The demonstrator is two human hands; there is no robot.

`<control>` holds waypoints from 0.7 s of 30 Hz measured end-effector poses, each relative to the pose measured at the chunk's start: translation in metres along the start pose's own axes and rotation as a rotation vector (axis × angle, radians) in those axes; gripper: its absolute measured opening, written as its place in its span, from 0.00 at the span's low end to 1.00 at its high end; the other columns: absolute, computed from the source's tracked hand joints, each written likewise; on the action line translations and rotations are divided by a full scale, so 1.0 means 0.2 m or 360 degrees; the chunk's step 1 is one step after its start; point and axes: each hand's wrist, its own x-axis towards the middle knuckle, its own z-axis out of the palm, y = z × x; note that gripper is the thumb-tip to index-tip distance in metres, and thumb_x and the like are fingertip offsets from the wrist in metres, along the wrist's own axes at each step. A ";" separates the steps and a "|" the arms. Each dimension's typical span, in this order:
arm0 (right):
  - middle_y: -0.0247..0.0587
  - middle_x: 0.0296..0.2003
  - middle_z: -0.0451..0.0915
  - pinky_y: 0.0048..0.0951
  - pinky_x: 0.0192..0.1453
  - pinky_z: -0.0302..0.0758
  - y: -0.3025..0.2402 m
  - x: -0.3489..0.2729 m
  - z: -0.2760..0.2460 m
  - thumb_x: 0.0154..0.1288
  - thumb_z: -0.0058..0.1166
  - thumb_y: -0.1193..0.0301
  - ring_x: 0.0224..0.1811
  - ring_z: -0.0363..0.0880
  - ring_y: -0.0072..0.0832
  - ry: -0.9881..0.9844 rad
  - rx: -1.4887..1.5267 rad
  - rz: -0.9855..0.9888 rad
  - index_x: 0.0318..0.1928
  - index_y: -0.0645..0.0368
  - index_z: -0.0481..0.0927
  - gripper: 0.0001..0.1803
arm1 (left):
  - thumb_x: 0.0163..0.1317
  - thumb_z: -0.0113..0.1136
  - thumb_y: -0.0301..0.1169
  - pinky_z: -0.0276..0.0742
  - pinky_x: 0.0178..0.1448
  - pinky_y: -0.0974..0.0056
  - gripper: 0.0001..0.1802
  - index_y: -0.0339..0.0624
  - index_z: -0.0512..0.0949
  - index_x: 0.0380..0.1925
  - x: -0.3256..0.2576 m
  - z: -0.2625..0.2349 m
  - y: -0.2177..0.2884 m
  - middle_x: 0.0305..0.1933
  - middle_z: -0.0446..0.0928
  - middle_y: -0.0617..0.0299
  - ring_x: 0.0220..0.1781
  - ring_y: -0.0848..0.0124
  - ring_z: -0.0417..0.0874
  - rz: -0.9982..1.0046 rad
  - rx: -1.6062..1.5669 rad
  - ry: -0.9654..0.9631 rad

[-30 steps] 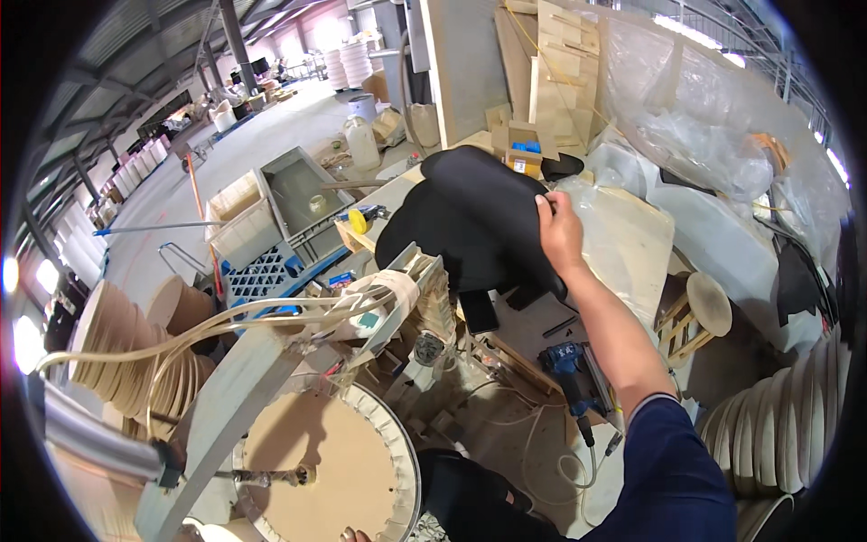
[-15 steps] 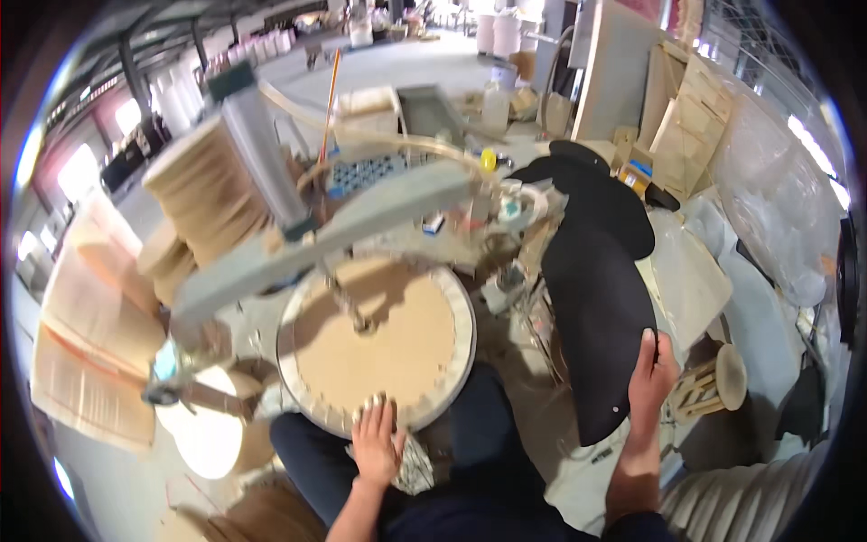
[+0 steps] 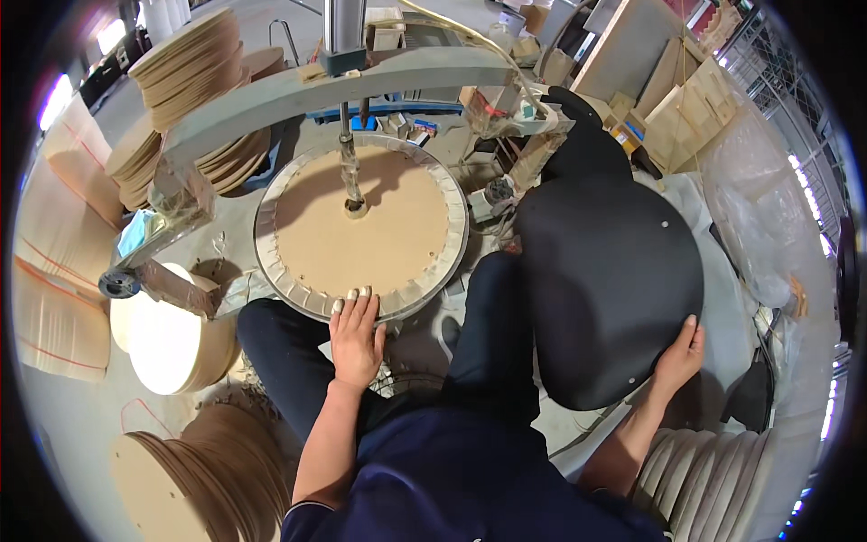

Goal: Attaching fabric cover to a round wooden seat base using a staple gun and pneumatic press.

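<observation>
A round tan board [image 3: 379,226] lies under a metal press arm [image 3: 316,86], with a pleated, pale band [image 3: 444,226] folded in around its edge. My left hand [image 3: 357,341] rests on the near rim, fingers stretched out and wrapping nothing. The press's metal rod [image 3: 349,167] meets the board above its middle. At the right, my right hand [image 3: 679,357] grips the lower right edge of a round black sheet-covered disc [image 3: 610,289], thumb on its face and the other fingers mostly hidden. The disc is tilted and shows small pale dots near its edge.
Stacks of tan round boards [image 3: 185,68] stand at the back left, with another stack [image 3: 203,479] at the lower left. Pale padded rounds [image 3: 709,483] line up at the lower right. More black pieces [image 3: 587,144] lie behind the disc. Small boxes [image 3: 420,131] sit beyond the press.
The view has tilted downward. My right hand has turned the black disc from a slanted, narrow outline to a nearly full face. My left hand stays on the rim.
</observation>
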 end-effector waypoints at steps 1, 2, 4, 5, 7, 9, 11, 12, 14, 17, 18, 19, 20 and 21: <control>0.31 0.33 0.81 0.25 0.46 0.72 -0.04 0.00 0.00 0.85 0.56 0.60 0.37 0.71 0.18 0.0042 -0.0003 -0.0022 0.43 0.68 0.84 0.20 | 0.67 0.70 0.32 0.59 0.85 0.43 0.33 0.43 0.77 0.73 0.00 -0.01 0.00 0.77 0.75 0.53 0.82 0.51 0.69 -0.0003 -0.0004 -0.0001; 0.32 0.34 0.82 0.25 0.46 0.73 -0.08 0.01 -0.01 0.85 0.56 0.60 0.38 0.72 0.19 0.0082 -0.0002 -0.0044 0.44 0.69 0.84 0.20 | 0.67 0.71 0.32 0.59 0.85 0.43 0.33 0.43 0.77 0.72 0.00 -0.02 0.00 0.77 0.75 0.53 0.82 0.51 0.70 -0.0003 -0.0015 0.0006; 0.35 0.35 0.84 0.26 0.47 0.74 -0.17 -0.02 0.01 0.85 0.56 0.61 0.38 0.75 0.20 0.0124 -0.0088 -0.0161 0.46 0.70 0.85 0.20 | 0.65 0.72 0.30 0.59 0.84 0.43 0.32 0.43 0.80 0.70 -0.01 -0.02 0.00 0.76 0.77 0.53 0.82 0.52 0.71 -0.0030 -0.0027 0.0006; 0.36 0.35 0.84 0.27 0.47 0.75 -0.20 -0.03 0.03 0.85 0.57 0.62 0.38 0.76 0.21 0.0125 -0.0026 -0.0228 0.47 0.70 0.85 0.19 | 0.64 0.72 0.30 0.60 0.85 0.44 0.32 0.43 0.80 0.69 -0.02 -0.01 -0.01 0.76 0.77 0.54 0.81 0.52 0.72 -0.0009 -0.0050 0.0031; 0.39 0.36 0.86 0.29 0.48 0.77 -0.28 -0.05 0.09 0.84 0.57 0.65 0.39 0.78 0.22 0.0090 0.0002 -0.0331 0.50 0.70 0.86 0.17 | 0.62 0.72 0.28 0.62 0.83 0.43 0.31 0.43 0.81 0.67 -0.01 0.00 -0.02 0.74 0.78 0.55 0.79 0.51 0.73 0.0046 -0.0089 0.0109; 0.40 0.36 0.86 0.30 0.47 0.77 -0.37 -0.10 0.19 0.85 0.56 0.65 0.38 0.79 0.23 0.0036 -0.0037 -0.0514 0.52 0.70 0.85 0.17 | 0.62 0.71 0.28 0.64 0.80 0.43 0.30 0.42 0.82 0.66 -0.01 -0.02 -0.01 0.74 0.79 0.55 0.77 0.51 0.75 0.0024 -0.0117 0.0089; 0.44 0.42 0.89 0.31 0.53 0.79 -0.47 -0.18 0.29 0.84 0.57 0.65 0.44 0.81 0.24 -0.0244 -0.0225 -0.0480 0.57 0.69 0.85 0.18 | 0.62 0.71 0.27 0.66 0.78 0.42 0.28 0.43 0.83 0.64 -0.03 -0.01 -0.03 0.72 0.80 0.55 0.76 0.50 0.76 0.0022 -0.0120 0.0091; 0.51 0.43 0.89 0.34 0.50 0.81 -0.49 -0.23 0.38 0.83 0.58 0.67 0.42 0.85 0.30 -0.0364 -0.0185 -0.0490 0.56 0.69 0.86 0.16 | 0.63 0.71 0.28 0.66 0.78 0.42 0.26 0.43 0.84 0.63 -0.04 0.00 -0.04 0.71 0.81 0.54 0.76 0.50 0.77 0.0007 -0.0148 0.0118; 0.48 0.27 0.82 0.41 0.31 0.73 -0.62 -0.33 0.56 0.79 0.60 0.74 0.25 0.79 0.41 -0.0471 -0.0060 -0.1248 0.55 0.64 0.86 0.10 | 0.66 0.70 0.30 0.66 0.78 0.42 0.23 0.44 0.85 0.62 -0.04 -0.01 -0.03 0.67 0.84 0.51 0.74 0.49 0.79 -0.0036 -0.0244 0.0127; 0.44 0.27 0.83 0.46 0.28 0.74 -0.78 -0.53 0.73 0.75 0.64 0.68 0.24 0.82 0.46 -0.1214 0.0000 -0.1252 0.51 0.56 0.86 0.10 | 0.67 0.72 0.31 0.69 0.76 0.40 0.24 0.45 0.84 0.63 -0.03 -0.04 0.00 0.62 0.86 0.50 0.68 0.48 0.83 -0.0149 -0.0421 0.0207; 0.44 0.27 0.84 0.46 0.28 0.77 -0.77 -0.62 0.82 0.75 0.64 0.67 0.26 0.85 0.45 -0.1368 0.0245 -0.1204 0.52 0.54 0.86 0.09 | 0.68 0.71 0.30 0.71 0.75 0.43 0.24 0.44 0.84 0.64 -0.01 -0.06 0.02 0.62 0.86 0.49 0.68 0.48 0.83 -0.0253 -0.0526 0.0220; 0.43 0.27 0.85 0.44 0.29 0.80 -0.78 -0.70 0.87 0.74 0.64 0.68 0.26 0.86 0.44 -0.1505 0.0170 -0.1174 0.51 0.54 0.86 0.09 | 0.68 0.71 0.30 0.73 0.74 0.45 0.24 0.43 0.83 0.64 -0.01 -0.08 0.02 0.61 0.86 0.48 0.67 0.47 0.83 -0.0362 -0.0624 0.0227; 0.41 0.27 0.85 0.42 0.28 0.80 -0.76 -0.79 0.93 0.73 0.65 0.69 0.25 0.86 0.43 -0.1538 0.0182 -0.1241 0.51 0.55 0.86 0.10 | 0.73 0.67 0.30 0.75 0.75 0.53 0.23 0.41 0.82 0.66 0.00 -0.11 0.03 0.63 0.86 0.48 0.70 0.52 0.83 -0.0555 -0.0807 0.0103; 0.47 0.29 0.86 0.43 0.30 0.81 -0.76 -0.85 0.97 0.72 0.66 0.70 0.26 0.87 0.44 -0.1571 0.0323 -0.1210 0.52 0.59 0.85 0.12 | 0.76 0.65 0.30 0.74 0.76 0.56 0.23 0.39 0.80 0.69 0.01 -0.12 0.03 0.65 0.85 0.48 0.71 0.56 0.83 -0.0718 -0.1065 0.0114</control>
